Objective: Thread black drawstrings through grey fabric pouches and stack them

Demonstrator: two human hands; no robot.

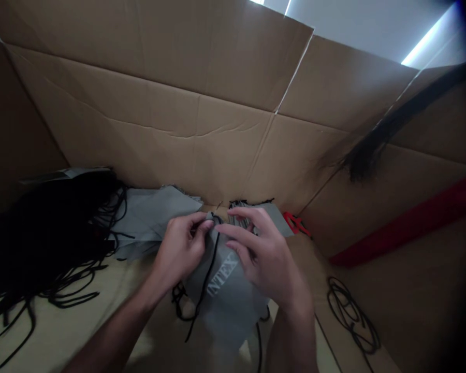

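My left hand (pixel 180 248) pinches the top edge of a grey fabric bag (pixel 227 295) printed with white INTEX letters, together with a black cord (pixel 205 282) that hangs down over the bag. My right hand (pixel 262 254) is at the same top edge, with its fingers curled round the bag's mouth and the cord end. The bag hangs between both hands above a cardboard surface.
A heap of black cords (pixel 42 243) lies at the left. Stacked grey bags (pixel 151 217) sit behind my hands, with a red object (pixel 295 224) to their right. A coiled black cord (pixel 351 313) lies at the right. Cardboard walls (pixel 202 124) enclose the space.
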